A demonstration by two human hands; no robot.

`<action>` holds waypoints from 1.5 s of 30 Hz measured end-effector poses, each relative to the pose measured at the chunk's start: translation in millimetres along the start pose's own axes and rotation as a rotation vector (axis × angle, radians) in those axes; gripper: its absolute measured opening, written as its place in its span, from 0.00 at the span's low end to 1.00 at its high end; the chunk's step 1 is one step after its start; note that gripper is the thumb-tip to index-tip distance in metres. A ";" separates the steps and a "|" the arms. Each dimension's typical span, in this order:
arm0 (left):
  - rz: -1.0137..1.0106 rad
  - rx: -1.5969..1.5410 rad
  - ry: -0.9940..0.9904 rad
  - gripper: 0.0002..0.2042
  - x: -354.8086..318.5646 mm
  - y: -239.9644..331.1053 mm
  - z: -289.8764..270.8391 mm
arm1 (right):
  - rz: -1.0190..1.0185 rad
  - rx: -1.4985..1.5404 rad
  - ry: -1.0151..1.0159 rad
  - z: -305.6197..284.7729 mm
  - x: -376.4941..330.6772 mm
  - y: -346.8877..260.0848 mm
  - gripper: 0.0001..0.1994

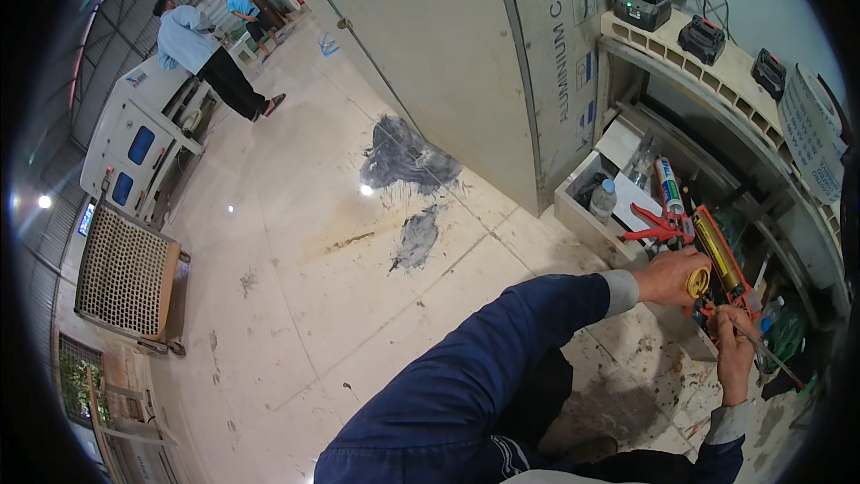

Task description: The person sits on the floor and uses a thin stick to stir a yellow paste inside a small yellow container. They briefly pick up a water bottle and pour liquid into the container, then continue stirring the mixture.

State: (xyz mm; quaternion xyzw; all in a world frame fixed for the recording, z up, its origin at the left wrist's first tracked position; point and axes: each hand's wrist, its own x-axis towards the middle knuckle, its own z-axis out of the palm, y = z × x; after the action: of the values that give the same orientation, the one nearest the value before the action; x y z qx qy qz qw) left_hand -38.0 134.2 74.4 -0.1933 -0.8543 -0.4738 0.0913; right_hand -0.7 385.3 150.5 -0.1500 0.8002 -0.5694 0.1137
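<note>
Bottle [603, 200] stands near the left corner of the drawer [584, 229], red caulking gun [667, 231] beside it; I see left hand [667, 278] gripping yellow roll [699, 283], right hand [735, 341] closed round thin rod [778, 360].

Left grip [670, 276], bare hand: a yellow ring-shaped item [699, 283] is held. Right grip [735, 341], bare hand: a long thin rod [778, 364] is grasped. Pale drawer [587, 230], near both: a red caulking gun [654, 228], white tube [668, 186] and blue-capped clear bottle [603, 203] are contained. Shelf [738, 81], above: black battery packs [701, 40] are ranged. Tiled floor [296, 305]: marked by dark grey patches [403, 157]. Perforated cart [125, 273]: stationed at far left.
</note>
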 end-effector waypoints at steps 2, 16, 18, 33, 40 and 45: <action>-0.012 -0.008 -0.013 0.27 0.0 3.1 -3.5 | -0.010 0.063 0.044 -1.7 -2.7 -7.2 0.10; 0.308 0.072 0.088 0.23 2.4 12.3 -2.4 | 0.048 0.258 0.308 6.3 -2.8 -21.4 0.13; 0.235 0.069 0.080 0.21 3.4 19.3 -1.5 | 0.116 0.212 0.292 2.3 -4.3 -28.4 0.14; 0.081 0.179 -0.030 0.22 5.6 17.0 -6.1 | -0.040 -0.034 0.127 7.1 -3.3 -23.4 0.09; 0.081 0.136 -0.052 0.23 1.9 16.2 0.7 | -0.027 -0.081 0.001 24.5 2.3 -16.0 0.10; 0.120 0.116 -0.073 0.23 4.0 12.3 -0.6 | -0.115 -0.200 0.091 20.0 8.0 -12.3 0.10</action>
State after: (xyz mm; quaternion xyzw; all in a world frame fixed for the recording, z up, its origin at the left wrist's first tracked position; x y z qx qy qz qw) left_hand -36.5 140.6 85.6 -0.2554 -0.8699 -0.4100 0.0994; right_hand 0.3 361.1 155.5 -0.1801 0.8475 -0.4984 0.0288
